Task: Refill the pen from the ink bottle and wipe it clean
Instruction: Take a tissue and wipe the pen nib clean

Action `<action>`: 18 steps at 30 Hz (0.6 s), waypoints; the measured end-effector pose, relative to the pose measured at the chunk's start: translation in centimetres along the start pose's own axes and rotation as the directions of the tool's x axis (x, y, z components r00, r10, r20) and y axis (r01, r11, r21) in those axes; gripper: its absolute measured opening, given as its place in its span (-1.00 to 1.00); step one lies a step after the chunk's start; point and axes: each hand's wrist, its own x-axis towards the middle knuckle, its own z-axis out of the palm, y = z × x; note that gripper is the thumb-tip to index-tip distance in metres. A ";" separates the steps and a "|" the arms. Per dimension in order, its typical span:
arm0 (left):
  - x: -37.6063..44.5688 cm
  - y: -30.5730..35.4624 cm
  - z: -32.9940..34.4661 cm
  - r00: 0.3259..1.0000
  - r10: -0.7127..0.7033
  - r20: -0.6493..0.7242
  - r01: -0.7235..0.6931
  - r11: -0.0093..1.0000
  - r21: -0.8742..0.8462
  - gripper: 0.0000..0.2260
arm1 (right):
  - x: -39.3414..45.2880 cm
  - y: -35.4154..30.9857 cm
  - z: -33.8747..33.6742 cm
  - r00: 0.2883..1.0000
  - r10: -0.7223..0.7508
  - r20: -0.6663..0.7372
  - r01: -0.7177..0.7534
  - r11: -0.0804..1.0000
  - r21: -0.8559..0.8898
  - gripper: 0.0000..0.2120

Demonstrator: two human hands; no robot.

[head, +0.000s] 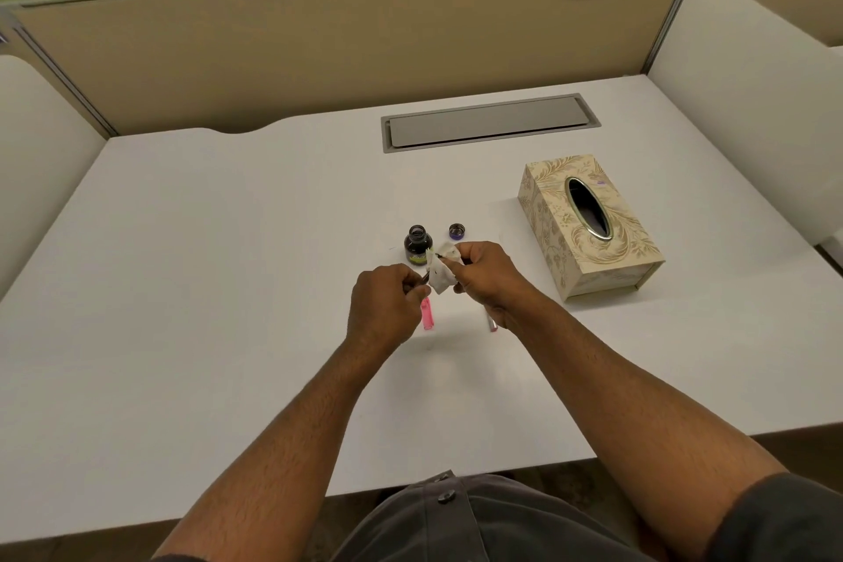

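Note:
An open dark ink bottle (417, 245) stands on the white desk (228, 287), its purple cap (456, 231) lying just to its right. My left hand (385, 308) grips the pen's front section, mostly hidden in the fingers. My right hand (486, 276) pinches a small white tissue (440, 272) with dark ink spots around the pen's tip, just in front of the bottle. A pink pen part (427, 314) lies on the desk below my left hand. Another pen piece (491, 324) pokes out under my right wrist.
A patterned beige tissue box (588, 228) sits to the right of the bottle. A grey cable hatch (490, 122) is set into the desk further back. Partition walls close in the back and both sides.

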 end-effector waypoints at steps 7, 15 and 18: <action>0.0 0.3 -0.3 0.995 -0.006 -0.100 -0.002 0.997 -0.075 -0.82 | -0.1 -0.5 -0.2 1.000 -0.017 0.005 0.017 1.000 0.026 -0.86; -0.1 0.2 -0.4 0.996 0.054 -0.064 -0.058 0.996 -0.067 -0.85 | 0.1 -0.4 -0.2 0.998 -0.060 -0.019 0.062 0.994 0.085 -0.94; -0.1 0.1 -0.5 0.999 0.028 -0.044 -0.032 0.994 -0.101 -0.86 | 0.3 -0.3 -0.2 0.996 -0.074 -0.047 0.078 0.993 0.083 -0.92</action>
